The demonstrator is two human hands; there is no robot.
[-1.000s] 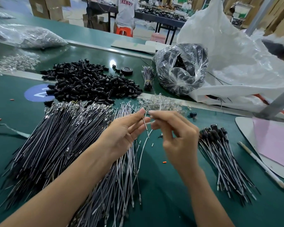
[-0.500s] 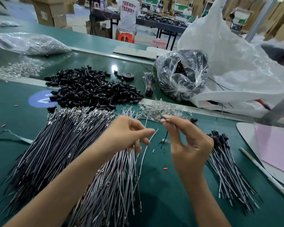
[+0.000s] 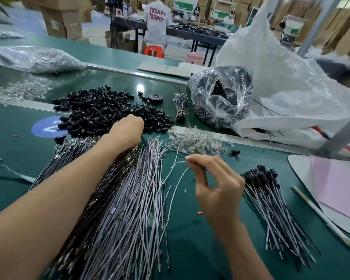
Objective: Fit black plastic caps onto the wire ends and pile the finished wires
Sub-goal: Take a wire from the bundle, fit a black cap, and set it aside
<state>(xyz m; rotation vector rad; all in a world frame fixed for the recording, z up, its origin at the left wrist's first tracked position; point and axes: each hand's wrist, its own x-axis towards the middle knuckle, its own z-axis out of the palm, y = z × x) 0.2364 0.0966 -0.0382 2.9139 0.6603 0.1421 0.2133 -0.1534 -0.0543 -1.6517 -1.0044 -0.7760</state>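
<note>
The left hand [image 3: 127, 126] rests at the near edge of the heap of black caps [image 3: 101, 110], at the far side of the green table [image 3: 200, 249]. Its fingers are hidden behind the hand, so its grip cannot be told. The left forearm lies across the pile of uncapped wires [image 3: 125, 209] and covers part of it. The right hand [image 3: 216, 184] pinches a white wire [image 3: 181, 162] between thumb and forefinger, above the table, between the uncapped pile and the pile of finished wires [image 3: 271, 199] to its right.

Beyond the right hand lie a heap of clear parts [image 3: 194, 140] and one loose cap [image 3: 235, 152]. Behind these are one tape roll [image 3: 155, 98], one tied wire bundle [image 3: 181, 108], one clear bag of dark parts [image 3: 222, 96] and one large white bag [image 3: 281, 77]. At far right one white stick [image 3: 321, 217] lies beside a pink sheet [image 3: 341, 188].

Count: two hands, one held wire, two wire piles, one cap heap; the single caps and wires are too many to count.
</note>
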